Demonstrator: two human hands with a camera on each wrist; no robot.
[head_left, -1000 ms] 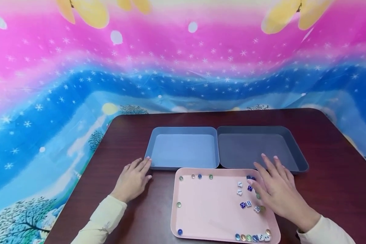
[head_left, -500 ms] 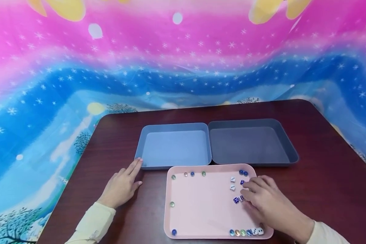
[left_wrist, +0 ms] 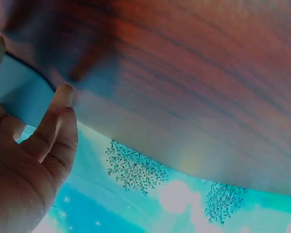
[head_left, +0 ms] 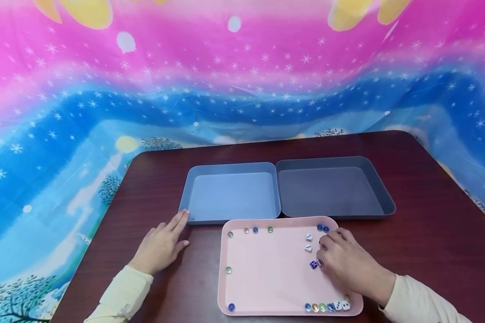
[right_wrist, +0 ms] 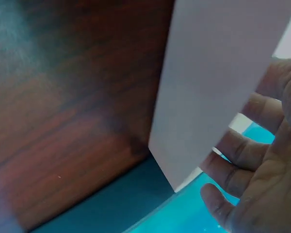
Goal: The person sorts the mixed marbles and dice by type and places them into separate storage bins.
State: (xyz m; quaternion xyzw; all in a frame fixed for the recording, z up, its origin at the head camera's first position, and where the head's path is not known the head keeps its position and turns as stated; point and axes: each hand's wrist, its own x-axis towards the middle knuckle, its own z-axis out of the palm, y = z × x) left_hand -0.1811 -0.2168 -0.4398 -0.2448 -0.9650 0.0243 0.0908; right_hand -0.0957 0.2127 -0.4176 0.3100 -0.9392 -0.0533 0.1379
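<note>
My right hand point(head_left: 347, 262) bends over the right side of a pink tray point(head_left: 266, 269), fingers curled down among the dice. It covers the place where a blue die stood; whether the fingers pinch that die I cannot tell. Just beyond the fingertips lie a blue die point(head_left: 313, 264) and two white dice, the upper one point(head_left: 309, 237) and the lower one point(head_left: 308, 248). In the right wrist view the fingers point(right_wrist: 237, 148) pass behind the tray's wall. My left hand point(head_left: 160, 246) extends relaxed fingers, tips at the near left corner of a light blue tray point(head_left: 234, 193).
A dark grey tray point(head_left: 327, 190) adjoins the light blue one at the back. Glass marbles sit along the pink tray's edges, including a blue marble point(head_left: 231, 307) at the near left. More marbles and white dice point(head_left: 341, 305) line the near right. All trays stand on a dark wooden table point(head_left: 153, 179).
The right hand came down from above the pink tray's right side, and its fingers curled over the dice there. The head view shifted slightly. The left hand stays at the light blue tray's corner.
</note>
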